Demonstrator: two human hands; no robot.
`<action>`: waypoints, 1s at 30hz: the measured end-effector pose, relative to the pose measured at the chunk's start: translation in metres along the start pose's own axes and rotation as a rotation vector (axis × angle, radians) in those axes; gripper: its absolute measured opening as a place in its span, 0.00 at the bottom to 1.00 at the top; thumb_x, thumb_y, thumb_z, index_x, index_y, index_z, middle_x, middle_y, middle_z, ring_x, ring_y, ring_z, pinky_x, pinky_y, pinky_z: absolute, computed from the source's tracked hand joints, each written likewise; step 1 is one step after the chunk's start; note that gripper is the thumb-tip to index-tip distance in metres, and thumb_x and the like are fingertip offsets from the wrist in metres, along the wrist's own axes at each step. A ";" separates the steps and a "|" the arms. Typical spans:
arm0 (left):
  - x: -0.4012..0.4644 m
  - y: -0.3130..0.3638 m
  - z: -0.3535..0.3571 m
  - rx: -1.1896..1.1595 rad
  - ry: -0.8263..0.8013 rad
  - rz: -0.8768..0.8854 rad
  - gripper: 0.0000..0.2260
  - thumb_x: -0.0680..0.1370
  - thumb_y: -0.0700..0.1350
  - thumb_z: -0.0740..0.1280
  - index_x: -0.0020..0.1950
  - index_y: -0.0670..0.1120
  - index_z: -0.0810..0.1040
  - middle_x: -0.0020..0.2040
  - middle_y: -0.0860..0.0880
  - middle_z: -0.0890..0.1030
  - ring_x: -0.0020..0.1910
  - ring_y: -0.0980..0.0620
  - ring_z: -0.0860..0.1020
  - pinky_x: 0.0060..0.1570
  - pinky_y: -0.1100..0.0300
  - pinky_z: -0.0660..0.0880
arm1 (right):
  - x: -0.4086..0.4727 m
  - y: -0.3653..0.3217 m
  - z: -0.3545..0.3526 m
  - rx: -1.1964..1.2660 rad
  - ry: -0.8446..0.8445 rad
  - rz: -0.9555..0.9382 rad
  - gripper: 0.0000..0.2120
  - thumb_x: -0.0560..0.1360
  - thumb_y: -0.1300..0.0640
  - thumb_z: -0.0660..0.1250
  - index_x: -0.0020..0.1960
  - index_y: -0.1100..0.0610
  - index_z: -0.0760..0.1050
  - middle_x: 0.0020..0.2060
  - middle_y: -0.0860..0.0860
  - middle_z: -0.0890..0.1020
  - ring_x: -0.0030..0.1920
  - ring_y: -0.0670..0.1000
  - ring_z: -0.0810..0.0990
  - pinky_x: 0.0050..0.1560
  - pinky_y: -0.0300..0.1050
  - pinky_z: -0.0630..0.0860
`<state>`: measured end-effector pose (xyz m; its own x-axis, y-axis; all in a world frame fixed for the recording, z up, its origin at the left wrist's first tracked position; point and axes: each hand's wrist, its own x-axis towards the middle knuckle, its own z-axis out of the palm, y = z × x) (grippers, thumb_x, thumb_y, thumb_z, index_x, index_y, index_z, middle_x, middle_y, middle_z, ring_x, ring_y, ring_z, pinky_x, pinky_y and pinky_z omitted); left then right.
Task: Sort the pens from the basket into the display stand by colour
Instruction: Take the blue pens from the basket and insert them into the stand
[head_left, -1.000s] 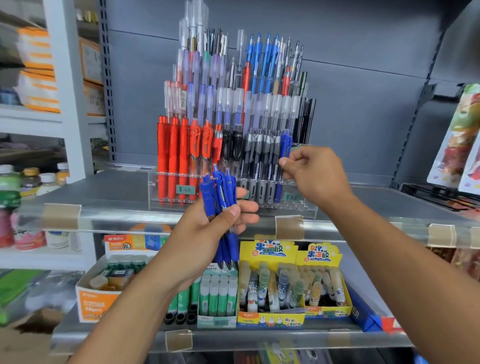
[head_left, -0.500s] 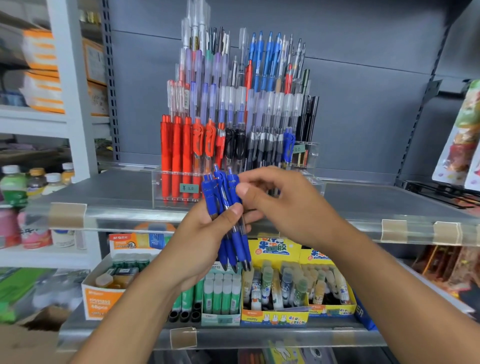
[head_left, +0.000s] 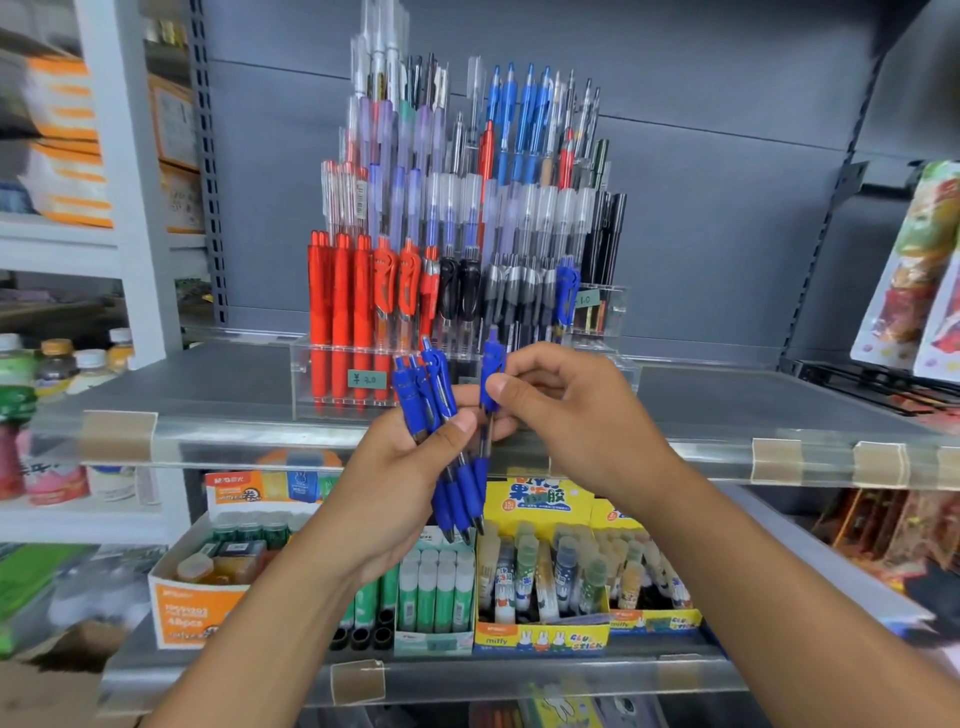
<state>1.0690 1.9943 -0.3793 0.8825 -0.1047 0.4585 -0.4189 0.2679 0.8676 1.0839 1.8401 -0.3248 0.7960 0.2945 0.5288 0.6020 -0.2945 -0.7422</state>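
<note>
From my head camera, my left hand (head_left: 400, 467) grips a small bundle of blue pens (head_left: 441, 426), fingers and thumb curled around their middle, tips pointing down. My right hand (head_left: 566, 410) pinches one more blue pen (head_left: 491, 376) near its clip, upright and just beside the bundle, its lower part touching the others. Both hands are in front of the front edge of the upper shelf (head_left: 727, 410). The display stand (head_left: 322, 374) stands behind them, near the middle of that shelf. In its front row one blue pen (head_left: 566, 296) already stands at the right end, after the red pens (head_left: 343, 301) and the black pens (head_left: 462, 291). I do not see the basket.

What could go wrong, I think: the single pen may catch its clip on the bundle as I pull it out and drag another pen with it. My left grip is around smooth plastic barrels, so one could slide down and fall to the lower shelf (head_left: 519, 675). The free slots seem narrow and the stand is crowded, so a tilted pen may knock its neighbours.

The pens are slim round sticks with soft-looking ribbed grips and hard clips. The stand is clear rigid plastic in stepped rows.
</note>
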 end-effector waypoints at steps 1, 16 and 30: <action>0.000 0.000 -0.001 -0.006 0.004 -0.006 0.12 0.81 0.38 0.59 0.61 0.44 0.78 0.55 0.46 0.85 0.58 0.50 0.81 0.58 0.57 0.77 | 0.001 0.000 -0.003 0.019 0.034 0.010 0.05 0.78 0.59 0.68 0.43 0.56 0.78 0.37 0.51 0.84 0.34 0.45 0.82 0.41 0.38 0.78; -0.001 0.005 0.003 -0.080 -0.017 -0.034 0.13 0.81 0.37 0.59 0.64 0.43 0.75 0.57 0.47 0.84 0.58 0.50 0.81 0.60 0.60 0.76 | 0.048 -0.020 -0.072 -0.121 0.534 -0.122 0.03 0.79 0.57 0.67 0.47 0.55 0.78 0.37 0.49 0.84 0.38 0.43 0.84 0.47 0.44 0.81; -0.003 0.005 0.003 -0.060 -0.029 -0.047 0.14 0.81 0.37 0.59 0.65 0.44 0.75 0.58 0.47 0.84 0.59 0.50 0.81 0.59 0.60 0.76 | 0.061 -0.021 -0.064 -0.353 0.439 -0.040 0.08 0.79 0.55 0.66 0.42 0.54 0.78 0.32 0.46 0.83 0.34 0.44 0.81 0.39 0.41 0.79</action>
<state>1.0635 1.9935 -0.3756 0.8942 -0.1458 0.4233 -0.3626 0.3188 0.8757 1.1234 1.8064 -0.2508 0.6785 -0.0721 0.7311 0.5565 -0.5992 -0.5755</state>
